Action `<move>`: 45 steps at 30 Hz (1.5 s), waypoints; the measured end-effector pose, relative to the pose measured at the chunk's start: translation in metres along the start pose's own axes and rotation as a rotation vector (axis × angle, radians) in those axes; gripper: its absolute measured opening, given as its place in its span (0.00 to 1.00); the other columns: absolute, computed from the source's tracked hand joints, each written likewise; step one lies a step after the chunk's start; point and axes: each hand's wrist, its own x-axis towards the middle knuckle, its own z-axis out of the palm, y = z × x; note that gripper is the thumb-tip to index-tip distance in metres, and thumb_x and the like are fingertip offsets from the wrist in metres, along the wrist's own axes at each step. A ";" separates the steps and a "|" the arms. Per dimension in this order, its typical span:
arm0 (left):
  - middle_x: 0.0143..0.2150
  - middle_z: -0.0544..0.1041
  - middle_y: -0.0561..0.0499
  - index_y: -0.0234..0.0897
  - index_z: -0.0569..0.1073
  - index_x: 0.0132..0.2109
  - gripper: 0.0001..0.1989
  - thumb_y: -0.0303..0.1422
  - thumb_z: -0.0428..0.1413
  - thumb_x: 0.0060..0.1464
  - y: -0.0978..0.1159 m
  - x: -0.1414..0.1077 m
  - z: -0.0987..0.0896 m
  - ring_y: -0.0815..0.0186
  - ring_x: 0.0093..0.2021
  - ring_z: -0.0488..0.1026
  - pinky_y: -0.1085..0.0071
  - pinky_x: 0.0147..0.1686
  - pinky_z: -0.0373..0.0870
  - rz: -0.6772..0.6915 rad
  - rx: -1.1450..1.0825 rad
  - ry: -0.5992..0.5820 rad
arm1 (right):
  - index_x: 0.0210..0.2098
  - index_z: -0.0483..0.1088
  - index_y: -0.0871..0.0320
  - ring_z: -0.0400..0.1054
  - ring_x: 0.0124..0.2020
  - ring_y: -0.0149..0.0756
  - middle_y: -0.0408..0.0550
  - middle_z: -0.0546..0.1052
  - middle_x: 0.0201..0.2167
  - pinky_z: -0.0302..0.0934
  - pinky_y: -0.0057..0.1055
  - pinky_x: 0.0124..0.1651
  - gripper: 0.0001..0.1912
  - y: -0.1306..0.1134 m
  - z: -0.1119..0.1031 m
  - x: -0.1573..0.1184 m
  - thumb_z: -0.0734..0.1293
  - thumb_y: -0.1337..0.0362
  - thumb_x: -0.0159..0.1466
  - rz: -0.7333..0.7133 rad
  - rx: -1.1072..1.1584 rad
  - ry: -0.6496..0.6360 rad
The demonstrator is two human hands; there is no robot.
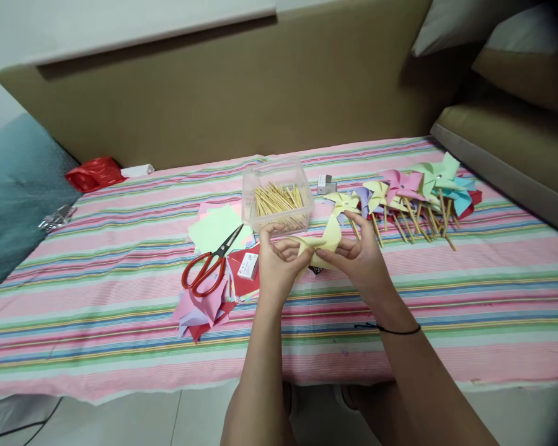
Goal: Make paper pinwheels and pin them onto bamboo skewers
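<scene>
Both hands pinch a pale yellow paper pinwheel [331,234] with folded blades, held over the middle of the striped cloth. My left hand [281,260] grips its left side, thumb at the centre. On the other side my right hand [360,257] has its thumb near the centre and a fingertip by the upper blade. Just behind the hands stands a clear plastic box [279,170] of thin wooden sticks [279,199]. Left of my left hand lie red-handled scissors [209,266] on coloured paper. A small dark object below the pinwheel is mostly hidden.
Finished pinwheels on sticks [402,189] lie in a row at the right. A small white box [248,266] rests on red paper, near cut paper pieces [204,306]. Another small box [325,184] sits behind. A red plastic bag [95,173] lies far left, before the sofa back [214,93].
</scene>
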 end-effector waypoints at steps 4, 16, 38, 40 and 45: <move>0.26 0.75 0.59 0.41 0.58 0.45 0.29 0.31 0.65 0.40 0.001 0.000 -0.001 0.72 0.24 0.73 0.76 0.29 0.69 -0.041 -0.061 -0.039 | 0.62 0.47 0.51 0.77 0.37 0.47 0.48 0.80 0.34 0.73 0.44 0.39 0.53 0.001 0.000 0.001 0.79 0.58 0.45 0.042 0.064 0.018; 0.25 0.75 0.58 0.40 0.61 0.46 0.34 0.30 0.70 0.33 -0.006 0.003 -0.007 0.68 0.26 0.75 0.75 0.29 0.70 -0.082 -0.019 -0.085 | 0.62 0.48 0.53 0.77 0.35 0.44 0.47 0.80 0.32 0.72 0.37 0.34 0.51 -0.002 0.001 0.000 0.78 0.60 0.46 0.084 0.067 -0.035; 0.33 0.78 0.52 0.39 0.64 0.44 0.33 0.27 0.70 0.29 0.019 0.007 -0.079 0.68 0.31 0.77 0.74 0.32 0.72 0.084 -0.465 0.504 | 0.29 0.73 0.58 0.68 0.24 0.33 0.45 0.75 0.23 0.64 0.29 0.28 0.13 -0.010 0.020 0.022 0.70 0.54 0.57 -0.186 -0.306 -0.002; 0.33 0.78 0.53 0.39 0.64 0.45 0.33 0.27 0.70 0.30 0.020 0.005 -0.080 0.69 0.30 0.77 0.75 0.31 0.71 0.074 -0.451 0.491 | 0.29 0.73 0.59 0.70 0.26 0.34 0.47 0.76 0.24 0.65 0.31 0.31 0.13 -0.023 0.029 0.041 0.67 0.55 0.60 -0.259 -0.433 -0.050; 0.34 0.78 0.53 0.40 0.62 0.47 0.34 0.28 0.70 0.33 0.021 0.002 -0.081 0.70 0.30 0.76 0.76 0.31 0.70 0.040 -0.466 0.415 | 0.37 0.76 0.59 0.74 0.39 0.35 0.49 0.80 0.37 0.64 0.28 0.43 0.10 -0.050 0.065 0.108 0.61 0.68 0.64 -0.336 -1.308 -0.256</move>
